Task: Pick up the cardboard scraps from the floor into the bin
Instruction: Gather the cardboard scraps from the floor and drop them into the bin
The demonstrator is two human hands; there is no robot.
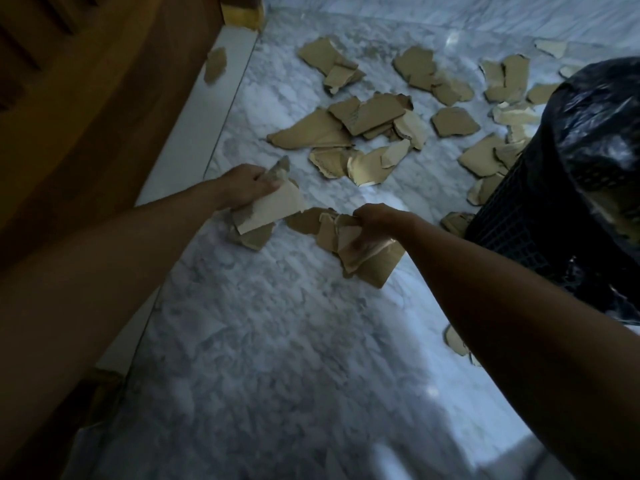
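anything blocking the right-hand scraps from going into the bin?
Nothing visible. The right hand grips its scraps left of the bin; only bare marble floor and loose scraps lie between.

Both your bare arms reach forward and down. Your left hand (pixel 244 185) curls tight around what it holds; your right hand (pixel 372 225) does likewise, knuckles up.
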